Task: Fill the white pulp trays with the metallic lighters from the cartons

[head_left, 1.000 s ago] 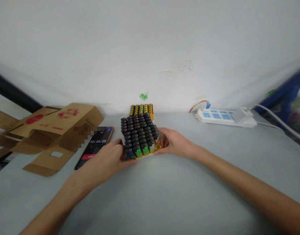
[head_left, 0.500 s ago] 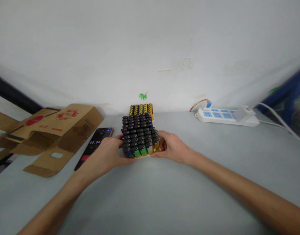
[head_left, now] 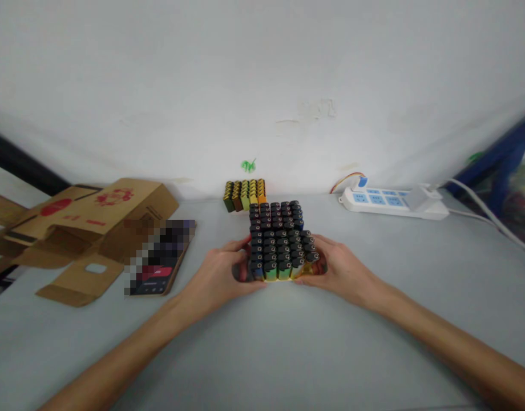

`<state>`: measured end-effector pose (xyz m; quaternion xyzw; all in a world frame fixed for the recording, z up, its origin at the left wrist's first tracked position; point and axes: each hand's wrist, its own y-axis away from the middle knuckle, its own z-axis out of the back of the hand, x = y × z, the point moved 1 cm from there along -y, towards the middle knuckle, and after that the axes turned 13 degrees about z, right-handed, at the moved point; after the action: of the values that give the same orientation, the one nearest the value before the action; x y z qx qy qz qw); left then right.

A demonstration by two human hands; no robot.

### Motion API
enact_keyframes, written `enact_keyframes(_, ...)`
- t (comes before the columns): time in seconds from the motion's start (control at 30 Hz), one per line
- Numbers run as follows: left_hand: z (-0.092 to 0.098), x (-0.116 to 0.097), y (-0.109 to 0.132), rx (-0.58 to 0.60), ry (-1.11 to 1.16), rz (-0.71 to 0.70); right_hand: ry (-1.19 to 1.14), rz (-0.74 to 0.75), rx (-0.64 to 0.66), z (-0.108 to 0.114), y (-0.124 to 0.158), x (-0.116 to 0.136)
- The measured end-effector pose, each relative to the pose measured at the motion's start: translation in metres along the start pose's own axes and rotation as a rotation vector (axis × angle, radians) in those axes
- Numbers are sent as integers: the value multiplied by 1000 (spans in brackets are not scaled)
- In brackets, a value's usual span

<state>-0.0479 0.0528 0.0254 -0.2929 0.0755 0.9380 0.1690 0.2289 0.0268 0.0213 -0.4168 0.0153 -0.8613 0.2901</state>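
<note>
A tight block of upright lighters (head_left: 279, 240), black tops over coloured bodies, stands on the grey table (head_left: 262, 348) at the middle. My left hand (head_left: 222, 277) presses its fingers against the block's left front side. On the opposite side my right hand (head_left: 337, 268) clasps the block's right front corner. Both hands grip the block between them. A smaller row of lighters (head_left: 244, 195) stands behind, against the wall.
A phone (head_left: 160, 260) lies left of the block, and an opened cardboard box (head_left: 87, 228) lies further left. A white power strip (head_left: 391, 202) with a plugged adapter and cables sits at the back right. A blue frame (head_left: 502, 165) is at the far right.
The block of lighters has slid to the right between both hands, away from the phone. The small row behind it now shows to its left.
</note>
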Motion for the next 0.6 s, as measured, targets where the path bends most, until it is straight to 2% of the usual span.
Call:
enact_keyframes(0.1,-6,5,-6,-47,49,-6,30,-19,11,5,-5,-5)
enact_keyframes(0.33,-3,0,-17,-17,68,79,43,-37,-11,7,-13,-16)
enact_keyframes(0.6,-8,0,-18,-29,143,142,48,-55,-56,6,-12,-16)
